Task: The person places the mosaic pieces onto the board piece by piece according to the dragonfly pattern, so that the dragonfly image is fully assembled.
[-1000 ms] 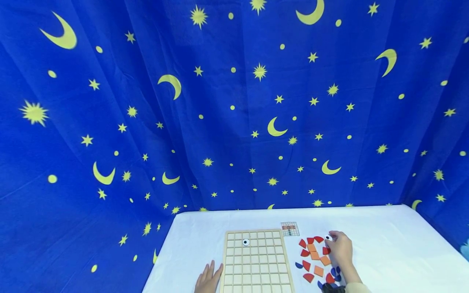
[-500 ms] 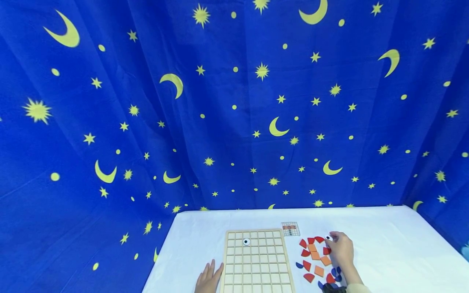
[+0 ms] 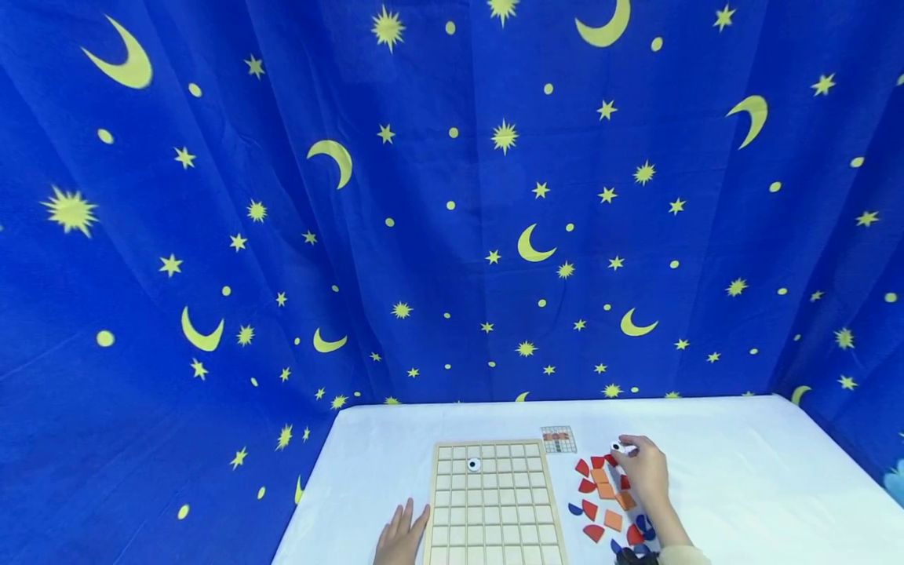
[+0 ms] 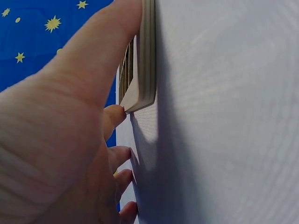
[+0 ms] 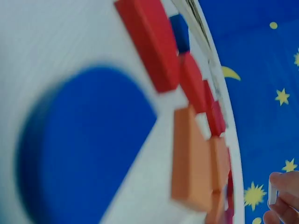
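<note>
1. White disc (image 3: 617,447): marked with a black dot like an eye; located above the far edge of the loose pieces, raised off the table. The right wrist view shows it edge-on.
2. Right hand (image 3: 646,467): thumb and fingertips closed in a pinch on the disc; forearm reaches in from the near side, pale sleeve (image 3: 683,555) at the wrist.
3. Left hand (image 3: 400,537): fingers extended and spread, nothing grasped; lies at the left side of the gridded board (image 3: 487,498), touching its edge. Left wrist view: thumb along the rim, one finger at the corner.
4. Second eye disc (image 3: 473,464): on the board, third column from left, second row from far edge.
5. Printed card (image 3: 558,439): flat, just beyond the board's far right corner; grid with orange-red and darker figure. Any lettering too small to read.
6. Loose pieces right of board: red wedges (image 3: 594,534), orange squares (image 3: 613,520), blue rounded pieces (image 3: 575,509).
7. White tablecloth (image 3: 770,479) beneath; blue curtain (image 3: 424,235) behind, printed with yellow moons, stars, dots.
</note>
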The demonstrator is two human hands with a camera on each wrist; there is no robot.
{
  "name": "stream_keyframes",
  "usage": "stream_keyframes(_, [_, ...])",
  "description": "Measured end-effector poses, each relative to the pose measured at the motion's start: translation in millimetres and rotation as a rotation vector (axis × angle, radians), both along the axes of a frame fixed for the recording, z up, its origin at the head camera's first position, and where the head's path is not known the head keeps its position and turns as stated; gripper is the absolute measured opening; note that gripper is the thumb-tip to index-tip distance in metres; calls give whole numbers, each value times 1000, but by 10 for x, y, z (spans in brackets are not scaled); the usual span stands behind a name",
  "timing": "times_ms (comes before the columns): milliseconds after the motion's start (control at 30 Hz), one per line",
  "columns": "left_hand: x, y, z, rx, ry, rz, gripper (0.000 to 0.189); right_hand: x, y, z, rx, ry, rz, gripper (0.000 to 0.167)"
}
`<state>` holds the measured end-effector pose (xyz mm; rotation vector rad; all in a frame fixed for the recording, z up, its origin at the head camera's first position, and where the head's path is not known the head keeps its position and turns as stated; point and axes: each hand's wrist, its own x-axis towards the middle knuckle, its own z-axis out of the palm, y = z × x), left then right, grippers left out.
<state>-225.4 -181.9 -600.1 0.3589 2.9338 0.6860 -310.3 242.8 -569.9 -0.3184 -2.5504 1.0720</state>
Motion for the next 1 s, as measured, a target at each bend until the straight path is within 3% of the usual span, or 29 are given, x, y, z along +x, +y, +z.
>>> stream_keyframes(700, [17, -9, 23, 19, 4, 6, 98, -37, -447, 170, -26, 122, 122, 29])
stream_keyframes(1000, [-3, -13, -19, 3, 5, 2, 100, -67, -712, 163, -21, 192, 182, 28])
